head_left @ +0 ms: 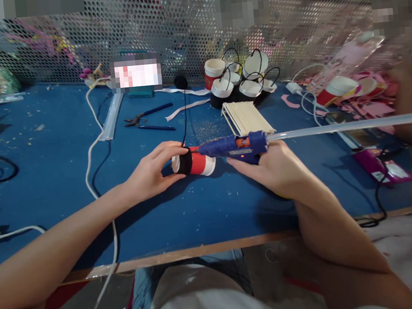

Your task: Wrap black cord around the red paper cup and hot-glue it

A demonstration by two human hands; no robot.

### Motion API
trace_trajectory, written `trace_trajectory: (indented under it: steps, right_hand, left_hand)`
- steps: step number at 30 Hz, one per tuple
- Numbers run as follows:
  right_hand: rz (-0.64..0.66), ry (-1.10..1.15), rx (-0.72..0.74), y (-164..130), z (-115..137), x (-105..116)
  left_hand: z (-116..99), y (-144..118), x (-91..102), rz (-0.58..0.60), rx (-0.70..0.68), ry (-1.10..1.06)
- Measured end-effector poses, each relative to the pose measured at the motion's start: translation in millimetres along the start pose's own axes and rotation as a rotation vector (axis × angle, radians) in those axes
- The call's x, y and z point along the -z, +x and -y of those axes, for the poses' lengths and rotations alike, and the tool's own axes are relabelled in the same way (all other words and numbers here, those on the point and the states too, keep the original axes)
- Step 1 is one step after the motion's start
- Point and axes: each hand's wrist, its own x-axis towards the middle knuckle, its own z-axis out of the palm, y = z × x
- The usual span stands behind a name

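Paper cup (pixel 195 163), red with a white rim and a black band wrapped round its base end, lying on its side near the middle of the blue table (pixel 50 187). Left hand (pixel 150 174) grips it at the black end, fingers curled over the top, thumb below. Black cord (pixel 185 113) runs up from the band to a black ball further back. Right hand (pixel 272 170) closed round the handle of a blue glue gun (pixel 234 147), nozzle touching the cup at the band; clear glue stick (pixel 351 126) juts out behind. Beyond: bundle of wooden sticks (pixel 246 117), cluster of finished cups (pixel 243 81) with wire handles, pliers (pixel 148 120). Perforated metal screen (pixel 180 27) backs the table.
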Motion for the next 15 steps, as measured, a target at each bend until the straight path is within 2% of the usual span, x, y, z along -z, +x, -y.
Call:
trace_trajectory:
  steps: [10, 15]
  right_hand:
    - [0.033, -0.008, -0.012, -2.4, -1.4, 2.8]
    - [0.002, -0.004, -0.03, 0.2, 1.0, 1.6]
  left_hand:
    - [-0.5, 0.7, 0.3, 0.0, -0.078, 0.076]
    - [-3.6, 0.6, 1.6, 0.047, -0.123, 0.115]
